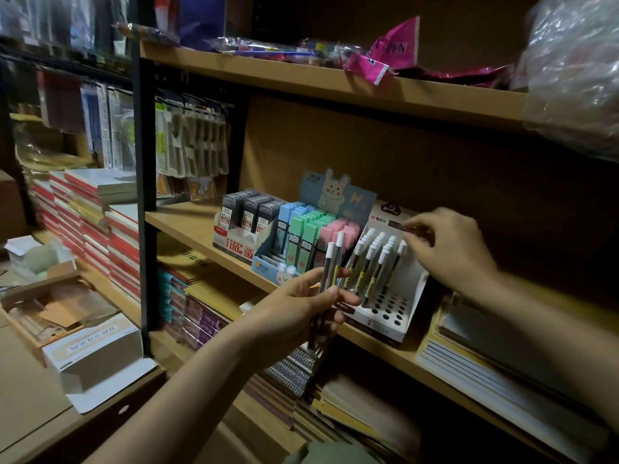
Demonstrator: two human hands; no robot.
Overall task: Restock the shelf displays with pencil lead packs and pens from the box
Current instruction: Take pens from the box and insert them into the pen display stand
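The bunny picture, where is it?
In the head view the bunny picture stands up at the back of the pastel lead pack display, on the middle shelf, left of the white pen display.

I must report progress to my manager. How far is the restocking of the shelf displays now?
Looks done: the grey lead pack display and the pastel blue, green and pink lead pack display look full. In hand: the left hand holds two white-capped pens, and the right hand is at a pen in the white pen display box. Left: its front holes are empty.
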